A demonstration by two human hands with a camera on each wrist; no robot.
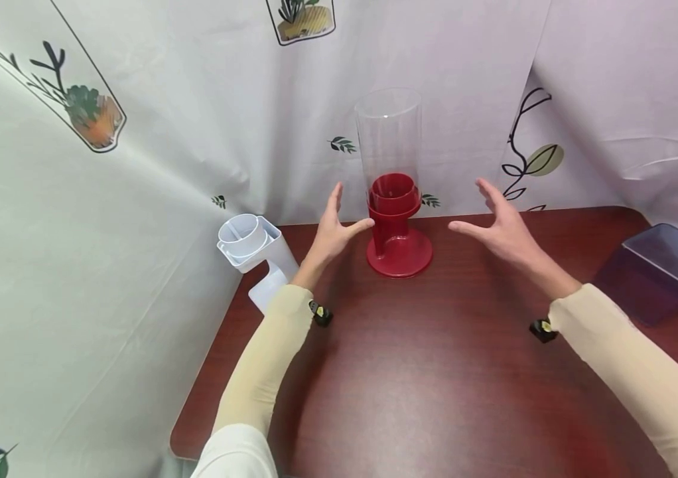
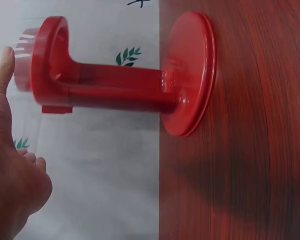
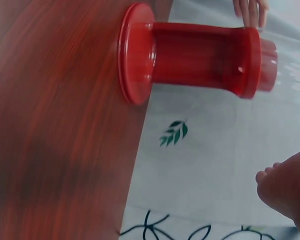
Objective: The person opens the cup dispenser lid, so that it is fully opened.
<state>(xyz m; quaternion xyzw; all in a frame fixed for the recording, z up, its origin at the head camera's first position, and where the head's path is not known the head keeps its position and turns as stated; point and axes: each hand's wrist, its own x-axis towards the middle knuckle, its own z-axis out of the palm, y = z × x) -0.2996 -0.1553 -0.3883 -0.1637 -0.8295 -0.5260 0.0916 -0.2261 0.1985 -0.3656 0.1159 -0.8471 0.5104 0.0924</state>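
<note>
A red stand [image 1: 400,255] with a round base stands upright near the table's back edge. Its raised ring carries a tall clear cylinder [image 1: 389,143], with a red cup-like part [image 1: 395,189] showing through its lower end. My left hand [image 1: 332,234] is held just left of the stand, thumb and fingers spread apart. Whether that thumb touches the stand, I cannot tell. To the right, apart from it, my right hand [image 1: 509,234] hovers with its thumb and fingers spread, holding nothing. In the right wrist view, fingertips of the left hand [image 3: 251,11] show behind the stand [image 3: 195,55].
A white holder [image 1: 282,255] with a round opening stands at the left back table edge. At the right lies a translucent dark bin [image 1: 643,279]. Printed cloth [image 1: 184,86] hangs behind and beside the reddish-brown wooden table [image 1: 422,372].
</note>
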